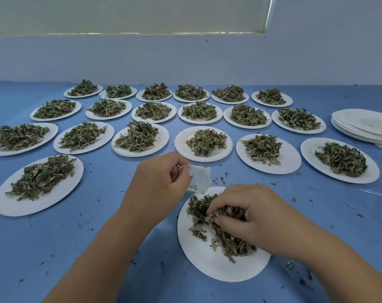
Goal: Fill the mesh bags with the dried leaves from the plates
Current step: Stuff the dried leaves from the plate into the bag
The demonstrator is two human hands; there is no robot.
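A white paper plate (209, 263) lies nearest me, right of centre, with a loose heap of dried leaves (220, 235) on it. My right hand (247, 217) rests on that heap, its fingers curled round a bunch of leaves. Just above the plate's far rim, my left hand (159, 184) pinches a small white mesh bag (200, 178) by its top edge and string. The bag hangs beside the hand, apart from the leaves.
Several more white plates heaped with dried leaves (204, 142) stand in rows across the blue table (54, 237) up to the wall. A stack of empty plates (365, 127) sits at the far right. Leaf crumbs and a loose string (376, 193) lie scattered around.
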